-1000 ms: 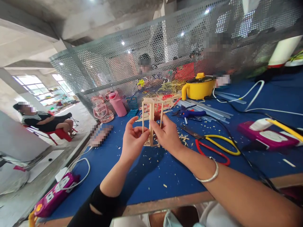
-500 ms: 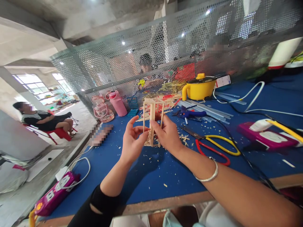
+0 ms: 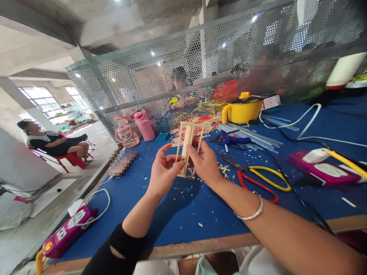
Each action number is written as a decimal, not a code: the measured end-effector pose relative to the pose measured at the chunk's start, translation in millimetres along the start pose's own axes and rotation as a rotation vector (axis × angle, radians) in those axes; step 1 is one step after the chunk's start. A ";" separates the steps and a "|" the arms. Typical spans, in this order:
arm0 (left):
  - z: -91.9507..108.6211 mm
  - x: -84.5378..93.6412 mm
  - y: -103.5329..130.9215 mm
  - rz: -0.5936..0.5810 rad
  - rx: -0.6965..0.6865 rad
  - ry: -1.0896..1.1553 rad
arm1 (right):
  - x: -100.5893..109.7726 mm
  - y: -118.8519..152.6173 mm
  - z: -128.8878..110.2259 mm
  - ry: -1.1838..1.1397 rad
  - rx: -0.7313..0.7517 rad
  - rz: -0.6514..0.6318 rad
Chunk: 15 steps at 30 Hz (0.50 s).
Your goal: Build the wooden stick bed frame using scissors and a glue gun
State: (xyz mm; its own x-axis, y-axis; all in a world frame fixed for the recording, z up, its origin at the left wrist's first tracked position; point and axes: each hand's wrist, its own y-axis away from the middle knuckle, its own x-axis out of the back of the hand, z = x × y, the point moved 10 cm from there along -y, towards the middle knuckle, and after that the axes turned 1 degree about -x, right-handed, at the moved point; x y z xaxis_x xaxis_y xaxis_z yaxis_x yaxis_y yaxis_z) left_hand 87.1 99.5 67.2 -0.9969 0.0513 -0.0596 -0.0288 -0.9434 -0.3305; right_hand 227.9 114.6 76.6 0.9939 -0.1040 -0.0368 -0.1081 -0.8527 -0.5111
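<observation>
Between my two hands is a small frame built of pale wooden sticks [image 3: 187, 139], held above the blue tabletop and tilted a little to the right. My left hand [image 3: 165, 171] has its thumb and fingers closed on the lower left of it. On the other side my right hand [image 3: 204, 162] grips it, thumb along the middle sticks and fingers behind, partly hidden. Right of my right hand lie scissors [image 3: 243, 167] with one red and one yellow handle. Behind them rests a blue-handled glue gun [image 3: 233, 139], beside wood crumbs on the table.
Clear glue sticks [image 3: 262, 138] and red-marked wooden sticks [image 3: 205, 123] lie behind. A yellow electric pot [image 3: 243, 110], a pink bottle [image 3: 145, 126] and a perforated metal screen [image 3: 137, 82] stand farther back. Purple power strips [image 3: 69, 233] sit at both sides, with cables. A person sits at far left.
The stick frame has tilted, its top leaning to the right and away. Both hands keep hold of it and have shifted slightly. The view has moved a little.
</observation>
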 end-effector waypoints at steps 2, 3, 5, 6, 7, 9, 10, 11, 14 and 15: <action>-0.8 1.7 0.1 0.026 0.000 0.003 | -1.8 1.0 -1.3 0.017 0.026 -0.012; -1.3 2.9 0.0 0.040 0.001 0.001 | -2.4 1.3 -1.7 0.029 0.037 -0.016; -2.0 4.6 -0.3 0.058 0.002 -0.004 | -3.3 1.7 -2.1 0.047 0.051 -0.021; -2.3 5.1 -0.3 0.064 0.003 -0.007 | -3.4 1.8 -2.3 0.052 0.056 -0.021; -2.5 5.3 -0.4 0.067 0.004 -0.009 | -3.2 1.9 -2.7 0.057 0.063 -0.019; -2.6 5.3 -0.3 0.069 0.004 -0.013 | -2.9 2.1 -4.4 0.066 0.079 -0.015; -2.7 5.2 -0.2 0.070 0.004 -0.017 | -2.6 2.3 -5.6 0.071 0.088 -0.012; -2.9 5.2 -0.2 0.070 0.004 -0.023 | -2.4 2.7 -7.0 0.076 0.097 -0.011; -3.3 5.8 0.0 0.078 -0.008 -0.049 | -1.7 3.7 -10.1 0.102 0.115 -0.004; -3.6 6.1 0.0 0.081 -0.013 -0.057 | -1.3 4.0 -10.8 0.115 0.119 0.001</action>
State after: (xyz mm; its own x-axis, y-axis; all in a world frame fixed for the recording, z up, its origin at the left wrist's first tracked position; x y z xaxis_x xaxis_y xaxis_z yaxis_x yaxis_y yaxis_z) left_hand 81.2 101.1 63.5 -0.9985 -0.0438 -0.0325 0.0522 -0.9394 -0.3387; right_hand 226.0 105.8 83.9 0.9840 -0.1683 0.0579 -0.0987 -0.7868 -0.6092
